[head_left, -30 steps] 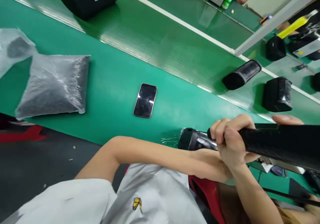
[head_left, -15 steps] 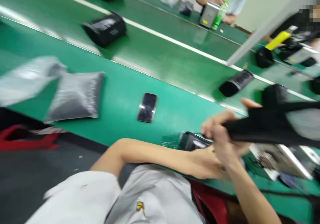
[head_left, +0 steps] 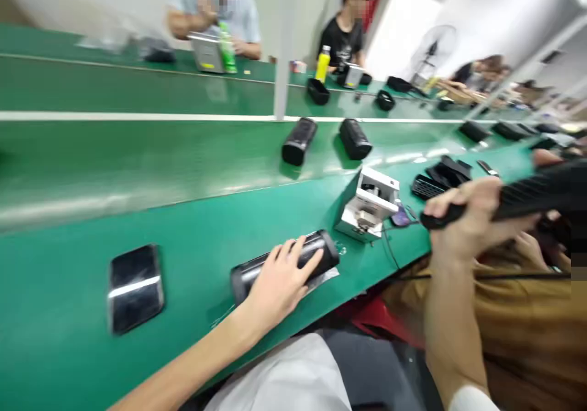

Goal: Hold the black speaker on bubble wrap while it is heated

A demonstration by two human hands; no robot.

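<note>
My left hand [head_left: 279, 281] rests on top of a black cylindrical speaker [head_left: 316, 253] that lies on its side near the front edge of the green table [head_left: 192, 227]. My right hand [head_left: 468, 221] is raised at the right, closed around the end of a long black ribbed part [head_left: 532, 194] held roughly level above the table edge. A dark phone [head_left: 134, 285] lies flat on the table to the left of the speaker.
A white box-like fixture [head_left: 370, 204] stands right of the speaker, with black parts [head_left: 443, 175] behind it. Two black speakers [head_left: 299, 140] [head_left: 354, 139] lie on the conveyor belt. A person in a mustard shirt [head_left: 527, 325] sits close at my right. Other people work across the line.
The view has swung right and up. My left hand has come off the long black part and now lies on the speaker on the table. My right hand keeps hold of the long part.
</note>
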